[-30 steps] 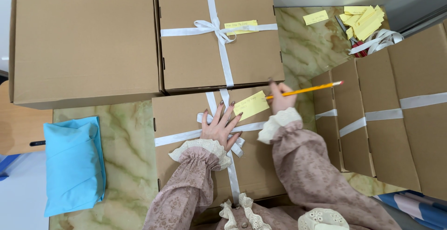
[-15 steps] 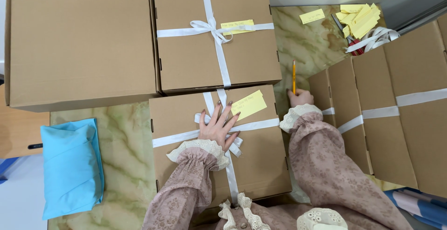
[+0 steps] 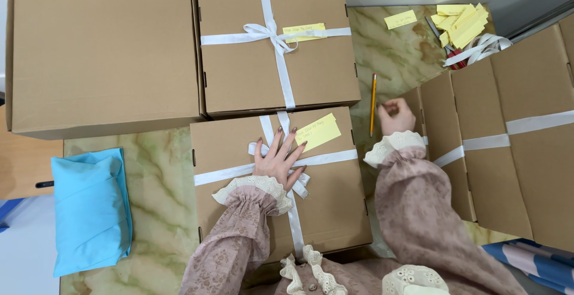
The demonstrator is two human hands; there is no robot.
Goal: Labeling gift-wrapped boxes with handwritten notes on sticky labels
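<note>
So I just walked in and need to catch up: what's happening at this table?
A person in lace-cuffed sleeves is working on a cardboard box tied with white ribbon. The left hand lies flat on the ribbon's bow, beside a yellow note on the lid. The right hand is on the marble table next to a pencil, which lies loose. A second ribboned box with its own note sits behind.

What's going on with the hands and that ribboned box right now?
Left hand flat on near ribboned box, fingers spread over bow. Right hand empty, beside pencil lying on marble table. Nothing blocking.
</note>
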